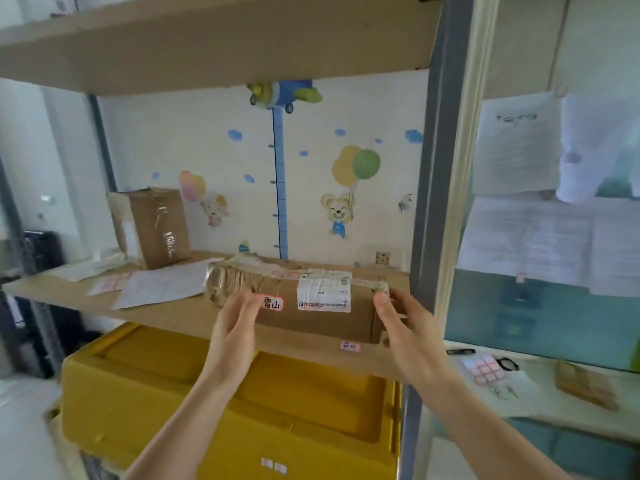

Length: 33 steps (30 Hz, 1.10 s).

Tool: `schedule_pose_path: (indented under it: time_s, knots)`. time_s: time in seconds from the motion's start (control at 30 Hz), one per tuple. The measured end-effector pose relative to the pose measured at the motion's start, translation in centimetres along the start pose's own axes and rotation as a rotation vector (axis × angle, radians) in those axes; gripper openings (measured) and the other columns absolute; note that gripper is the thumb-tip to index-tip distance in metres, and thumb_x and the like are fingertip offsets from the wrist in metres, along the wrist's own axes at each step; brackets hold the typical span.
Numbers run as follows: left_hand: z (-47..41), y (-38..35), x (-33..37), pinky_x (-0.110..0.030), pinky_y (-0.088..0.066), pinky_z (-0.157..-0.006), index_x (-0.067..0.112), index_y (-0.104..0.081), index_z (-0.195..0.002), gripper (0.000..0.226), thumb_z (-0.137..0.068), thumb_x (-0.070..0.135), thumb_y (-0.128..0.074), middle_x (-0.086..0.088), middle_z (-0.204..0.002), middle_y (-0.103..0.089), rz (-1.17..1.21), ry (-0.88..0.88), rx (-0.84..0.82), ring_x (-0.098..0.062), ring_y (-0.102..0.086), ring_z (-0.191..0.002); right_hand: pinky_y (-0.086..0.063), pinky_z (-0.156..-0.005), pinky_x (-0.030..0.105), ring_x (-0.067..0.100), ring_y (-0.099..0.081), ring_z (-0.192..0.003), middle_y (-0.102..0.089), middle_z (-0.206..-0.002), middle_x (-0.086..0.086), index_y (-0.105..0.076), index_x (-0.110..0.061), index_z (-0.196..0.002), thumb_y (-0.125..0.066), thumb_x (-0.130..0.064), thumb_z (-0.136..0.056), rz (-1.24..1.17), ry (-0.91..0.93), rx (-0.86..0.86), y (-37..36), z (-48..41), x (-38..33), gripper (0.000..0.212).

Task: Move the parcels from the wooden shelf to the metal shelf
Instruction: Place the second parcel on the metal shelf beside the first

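Left hand (239, 315) laid flat on the front face of the long taped parcel (304, 299), fingers together beside a red-edged sticker (272, 303). Right hand (403, 320) cupped round the parcel's right end, thumb up near the top corner — gripping it there. Parcel lying lengthwise on the shelf board (173, 317), white label (323, 289) facing out. Farther left on the same board — loose papers (162, 284) and an upright brown box (152, 226). Below, a yellow crate (225, 403).
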<state>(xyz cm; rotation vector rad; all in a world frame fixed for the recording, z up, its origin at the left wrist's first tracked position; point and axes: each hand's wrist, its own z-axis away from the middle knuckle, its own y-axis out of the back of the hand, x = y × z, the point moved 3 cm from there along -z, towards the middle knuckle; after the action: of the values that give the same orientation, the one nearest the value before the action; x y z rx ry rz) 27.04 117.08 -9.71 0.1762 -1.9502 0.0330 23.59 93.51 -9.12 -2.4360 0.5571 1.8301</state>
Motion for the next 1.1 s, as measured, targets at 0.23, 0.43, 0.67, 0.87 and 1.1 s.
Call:
schedule_pose_path:
  time_s: [0.23, 0.43, 0.67, 0.87, 1.1]
  knots:
    - [-5.3, -2.6, -3.6, -0.012, -0.042, -0.082, 0.019, -0.037, -0.156, 0.052, -0.105, 0.012, -0.043, 0.018, -0.112, -0.061, -0.198, 0.085, -0.31, 0.009, -0.052, -0.095, -0.04, -0.056, 0.007, -0.008, -0.049, -0.075, -0.066, -0.123, -0.009, -0.038, -0.022, -0.151, -0.048, -0.032, -0.103, 0.238, -0.12, 0.254, -2.9, -2.9, 3.1, 0.05]
    - [-6.7, -3.5, -4.4, -0.002, -0.046, -0.077, 0.025, -0.037, -0.155, 0.061, -0.099, 0.006, -0.051, 0.037, -0.112, -0.049, -0.33, -0.043, -0.523, 0.015, -0.059, -0.1, -0.032, -0.055, 0.007, 0.005, -0.054, -0.085, -0.061, -0.127, -0.002, -0.032, -0.019, -0.15, -0.058, -0.021, -0.096, 0.42, -0.202, 0.286, -3.3, -2.7, 3.2, 0.059]
    - [-8.6, -0.9, -3.0, -0.029, -0.052, -0.099, 0.02, -0.057, -0.142, 0.052, -0.092, 0.007, -0.059, 0.015, -0.121, -0.063, -0.42, -0.342, -0.243, -0.001, -0.061, -0.107, -0.04, -0.066, 0.015, 0.019, -0.057, -0.103, -0.062, -0.127, 0.001, -0.029, -0.018, -0.151, -0.058, -0.026, -0.095, 0.492, -0.283, 0.258, -3.0, -2.5, 2.5, 0.064]
    - [-14.7, 1.4, -3.5, -0.053, -0.025, -0.119, 0.035, -0.047, -0.15, 0.053, -0.098, 0.025, -0.049, 0.003, -0.158, -0.048, -1.047, -0.341, -0.393, -0.025, -0.037, -0.149, -0.047, -0.097, 0.041, 0.026, -0.052, -0.125, -0.045, -0.149, 0.006, -0.013, -0.027, -0.159, -0.062, -0.024, -0.091, 0.692, -0.18, 0.259, -3.9, -2.5, 1.8, 0.083]
    - [-15.1, 3.6, -4.5, -0.05, -0.021, -0.122, 0.036, -0.048, -0.147, 0.052, -0.098, 0.019, -0.052, 0.006, -0.157, -0.049, -1.0, -0.41, -0.45, -0.021, -0.034, -0.15, -0.057, -0.081, 0.04, 0.034, -0.061, -0.118, -0.041, -0.149, 0.012, -0.029, -0.029, -0.15, -0.061, -0.016, -0.091, 0.932, -0.087, 0.234, -4.2, -4.1, 1.6, 0.068]
